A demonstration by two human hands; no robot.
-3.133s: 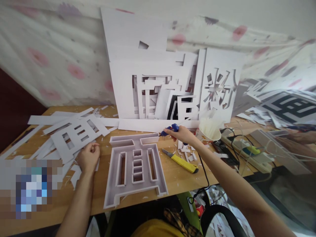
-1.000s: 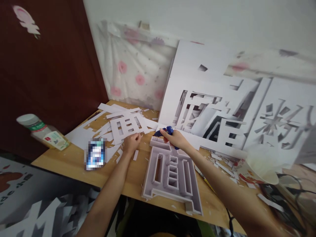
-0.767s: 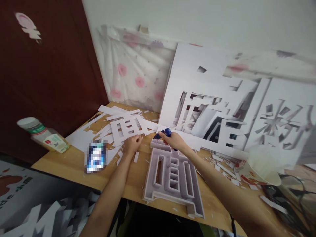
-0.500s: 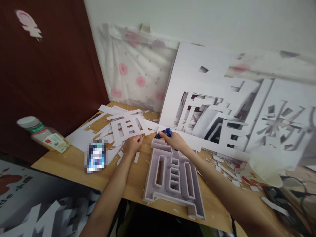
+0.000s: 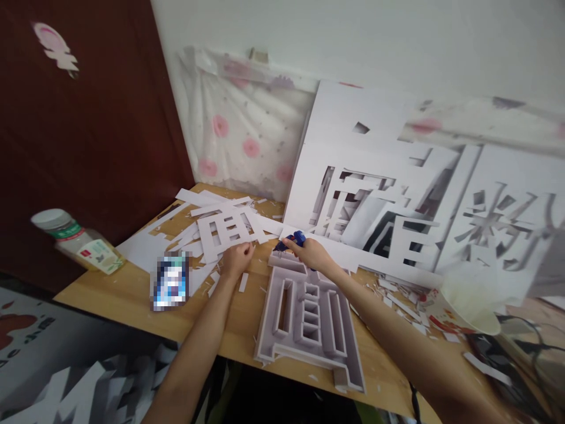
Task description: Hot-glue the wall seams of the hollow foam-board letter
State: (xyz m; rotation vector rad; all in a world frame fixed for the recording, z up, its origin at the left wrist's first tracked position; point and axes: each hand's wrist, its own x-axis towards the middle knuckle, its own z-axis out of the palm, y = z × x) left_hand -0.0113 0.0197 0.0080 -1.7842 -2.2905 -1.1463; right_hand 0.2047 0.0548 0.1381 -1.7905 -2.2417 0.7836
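The light wooden table (image 5: pixel 132 294) shows its near edge running from lower left to lower right, with a dark red wall (image 5: pixel 88 118) close on the left; bare tabletop lies open only between the blurred-out rectangular item (image 5: pixel 170 281) and the raised letter. At least three large white foam boards with cut-out characters (image 5: pixel 379 194) lean against the back wall; how many stand behind them cannot be counted, and the right-hand board is blurred. One raised white foam character with walled strokes (image 5: pixel 309 318) lies flat at centre, its lower corner reaching the table's near edge. One flat white cut-out character sheet (image 5: pixel 227 227) lies among loose white foam strips (image 5: pixel 194 197), too many and overlapping to count. One pale plastic bottle with green label (image 5: pixel 75 238) sits tilted at far left, its base hard to make out. The right hand (image 5: pixel 311 252) is closed around a blue glue gun (image 5: pixel 293 240), whose tip rests at the raised character's top edge. The left hand (image 5: pixel 238 259) is loosely curled on the table beside the cut-out sheet; whether it pinches anything cannot be told.
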